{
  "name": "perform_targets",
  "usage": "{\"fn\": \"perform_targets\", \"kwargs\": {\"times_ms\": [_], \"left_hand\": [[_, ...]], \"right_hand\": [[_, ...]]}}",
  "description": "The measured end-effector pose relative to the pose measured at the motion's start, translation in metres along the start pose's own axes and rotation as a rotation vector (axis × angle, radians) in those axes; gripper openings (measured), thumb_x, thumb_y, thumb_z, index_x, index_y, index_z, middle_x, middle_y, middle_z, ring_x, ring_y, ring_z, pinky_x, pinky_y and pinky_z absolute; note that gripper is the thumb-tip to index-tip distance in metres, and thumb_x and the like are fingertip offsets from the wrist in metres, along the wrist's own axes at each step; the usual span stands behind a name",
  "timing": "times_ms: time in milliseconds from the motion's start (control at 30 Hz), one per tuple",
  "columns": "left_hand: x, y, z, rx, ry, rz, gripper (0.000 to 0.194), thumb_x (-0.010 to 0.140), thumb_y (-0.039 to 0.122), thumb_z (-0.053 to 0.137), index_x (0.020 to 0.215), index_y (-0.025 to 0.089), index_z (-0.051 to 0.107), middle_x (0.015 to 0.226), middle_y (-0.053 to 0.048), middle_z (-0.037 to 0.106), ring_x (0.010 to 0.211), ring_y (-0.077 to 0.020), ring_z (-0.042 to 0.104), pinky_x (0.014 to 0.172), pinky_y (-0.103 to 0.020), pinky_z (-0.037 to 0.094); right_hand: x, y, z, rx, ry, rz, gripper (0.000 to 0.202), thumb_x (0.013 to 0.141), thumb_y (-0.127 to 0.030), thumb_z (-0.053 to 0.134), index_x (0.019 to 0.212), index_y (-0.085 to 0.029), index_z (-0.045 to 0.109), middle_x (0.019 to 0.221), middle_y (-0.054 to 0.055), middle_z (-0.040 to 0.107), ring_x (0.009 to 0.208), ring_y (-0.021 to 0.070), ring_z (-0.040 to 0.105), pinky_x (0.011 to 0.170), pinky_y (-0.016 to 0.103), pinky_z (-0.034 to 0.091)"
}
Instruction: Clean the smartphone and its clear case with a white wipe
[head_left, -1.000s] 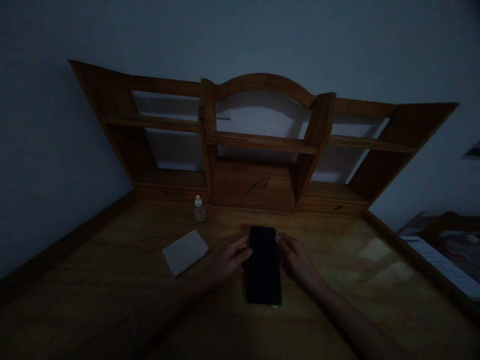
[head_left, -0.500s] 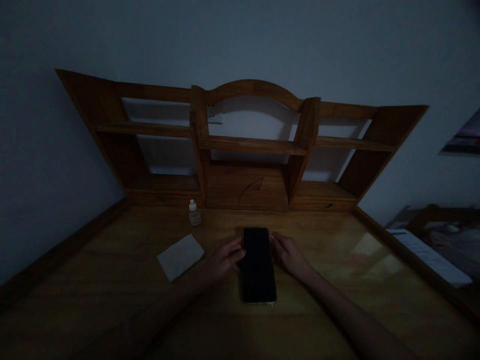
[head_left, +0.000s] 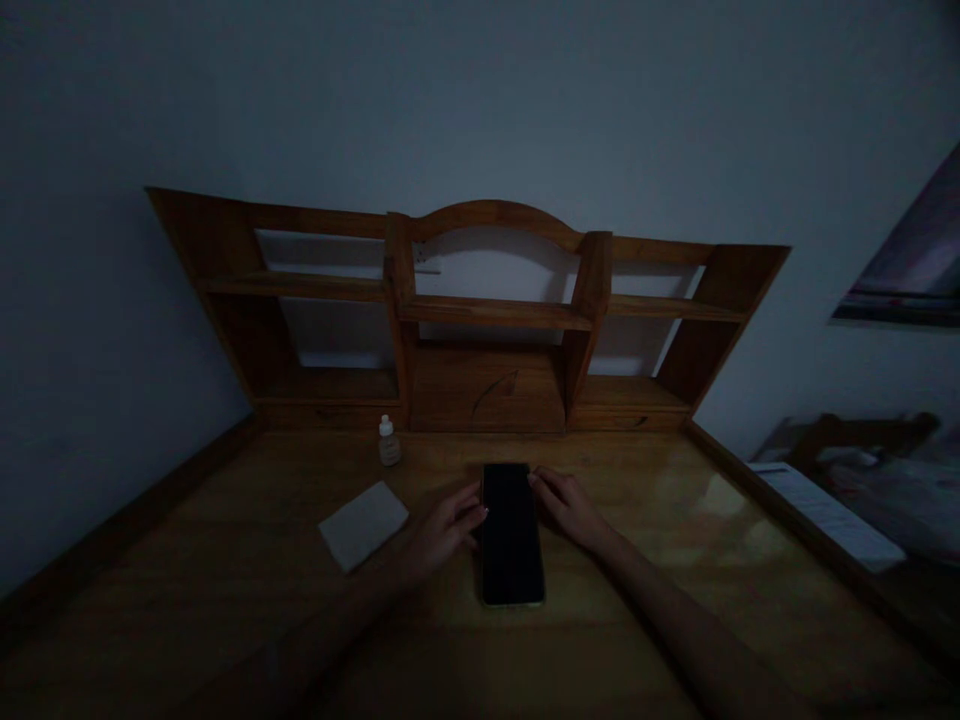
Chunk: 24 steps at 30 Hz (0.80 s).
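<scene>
A black smartphone with a dark screen and a pale case edge lies face up on the wooden desk, between both hands. My left hand grips its left edge, with the thumb near the rim and the fingers curled along the side. At the upper right edge, the bent fingers of my right hand hold the phone from the other side. Left of my left hand lies a folded pale cloth or paper, which no hand touches. Behind it stands a small clear bottle with a white cap.
A wooden shelf unit with open compartments and low drawers runs along the back of the desk. Past the raised right edge are white printed sheets and a wooden chair or frame. The room is dim.
The view has tilted up a little, so the shelf sits lower in the picture. My right fingers now sit closer over the phone's upper right corner. The bottle and folded piece stay put.
</scene>
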<state>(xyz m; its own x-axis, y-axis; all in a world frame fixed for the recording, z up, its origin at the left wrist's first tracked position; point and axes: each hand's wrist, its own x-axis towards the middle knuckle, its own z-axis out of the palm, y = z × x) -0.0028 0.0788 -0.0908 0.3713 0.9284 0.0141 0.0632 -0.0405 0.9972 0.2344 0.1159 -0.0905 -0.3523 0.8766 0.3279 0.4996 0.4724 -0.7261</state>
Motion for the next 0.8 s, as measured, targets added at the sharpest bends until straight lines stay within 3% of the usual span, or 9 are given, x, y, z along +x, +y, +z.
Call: {"fn": "perform_targets", "kwargs": {"times_ms": [300, 567, 800], "left_hand": [[0.007, -0.013, -0.003, 0.005, -0.048, 0.04, 0.058, 0.086, 0.042, 0.057, 0.137, 0.014, 0.046, 0.122, -0.014, 0.061, 0.101, -0.0246, 0.063, 0.074, -0.03, 0.052], [0.003, -0.006, -0.003, 0.16, 0.029, 0.115, 0.051, 0.088, 0.037, 0.053, 0.133, 0.014, 0.049, 0.108, -0.011, 0.068, 0.096, -0.0224, 0.064, 0.081, -0.032, 0.049], [0.004, -0.006, -0.003, 0.123, -0.007, 0.067, 0.052, 0.087, 0.034, 0.053, 0.133, 0.01, 0.046, 0.098, -0.01, 0.069, 0.082, -0.021, 0.066, 0.07, -0.031, 0.05]], "right_hand": [[-0.004, -0.002, 0.006, -0.008, 0.017, -0.004, 0.04, 0.098, -0.048, 0.036, 0.087, -0.018, 0.059, 0.073, 0.001, 0.062, 0.067, 0.0155, 0.059, 0.065, 0.025, 0.041], [-0.006, -0.004, 0.008, -0.032, 0.046, -0.012, 0.04, 0.098, -0.048, 0.034, 0.091, -0.019, 0.06, 0.077, 0.003, 0.065, 0.071, 0.0175, 0.062, 0.07, 0.027, 0.043], [-0.006, -0.007, 0.003, -0.054, 0.028, -0.014, 0.039, 0.098, -0.048, 0.036, 0.092, -0.018, 0.062, 0.076, 0.004, 0.066, 0.069, 0.0183, 0.062, 0.069, 0.028, 0.043]]}}
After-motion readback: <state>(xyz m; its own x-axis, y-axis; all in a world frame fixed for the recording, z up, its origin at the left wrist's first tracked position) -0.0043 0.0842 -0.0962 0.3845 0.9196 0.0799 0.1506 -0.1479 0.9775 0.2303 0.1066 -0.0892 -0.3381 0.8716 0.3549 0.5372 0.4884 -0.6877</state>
